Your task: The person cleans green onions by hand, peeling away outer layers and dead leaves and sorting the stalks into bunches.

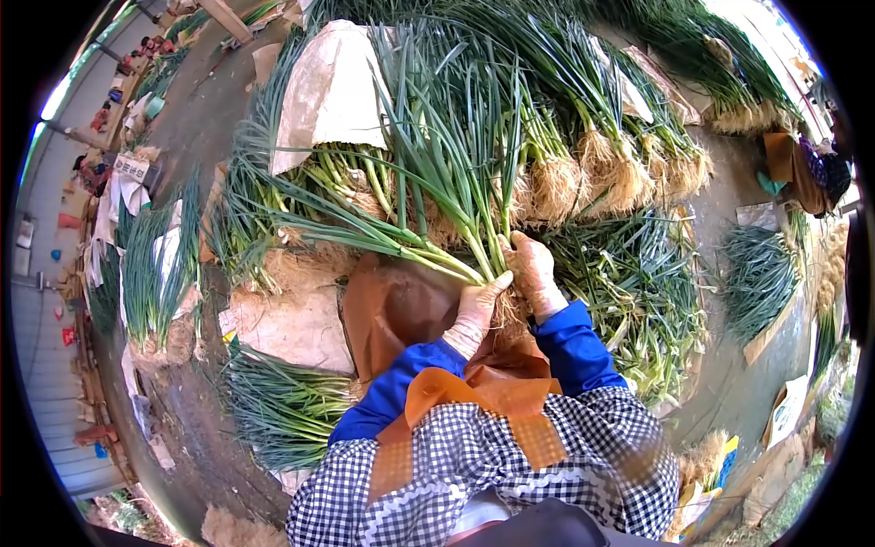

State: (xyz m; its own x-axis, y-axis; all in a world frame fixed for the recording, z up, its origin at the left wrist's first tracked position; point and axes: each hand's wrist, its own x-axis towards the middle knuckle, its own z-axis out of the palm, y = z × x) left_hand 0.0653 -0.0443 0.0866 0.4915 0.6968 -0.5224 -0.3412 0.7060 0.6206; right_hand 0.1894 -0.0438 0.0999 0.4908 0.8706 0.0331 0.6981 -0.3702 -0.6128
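Note:
Both hands meet at the lower stems of a few green onions, whose long leaves fan upward and to the left. My left hand is closed round the white stems just above the roots. On the other side my right hand has its fingers closed on the stem of the rightmost onion. Pale stringy roots hang between the two hands, over a brown apron. Beyond the hands lies a large heap of green onions with roots toward me.
Loose leaves are piled at the right. Onion bundles lie at lower left, far left and right. White sacking covers part of the heap. Another person's dark sleeve shows at far right.

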